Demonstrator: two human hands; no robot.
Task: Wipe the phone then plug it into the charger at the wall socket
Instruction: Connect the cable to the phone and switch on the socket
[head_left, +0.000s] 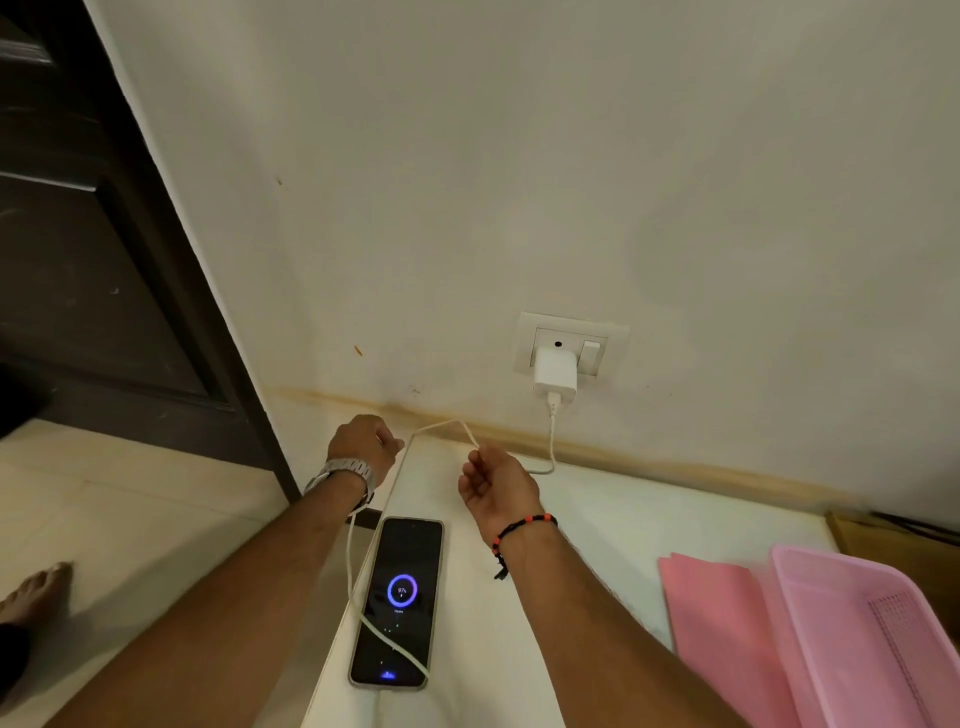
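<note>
The phone (397, 603) lies face up on the white surface (597, 519), its screen lit with a blue charging ring that reads 97%. A white cable (551, 441) runs from the white charger (555, 375) in the wall socket (571, 343), loops past both hands and crosses the screen to the phone's near end. My right hand (493, 480) pinches the cable just beyond the phone. My left hand (363, 444), with a metal watch at the wrist, is closed near the cable's loop; whether it holds the cable I cannot tell.
A pink cloth (717, 613) and a pink plastic basket (857, 634) lie at the right on the surface. A dark wooden door (93, 260) stands at the left. A bare foot (36, 590) rests on the floor at lower left.
</note>
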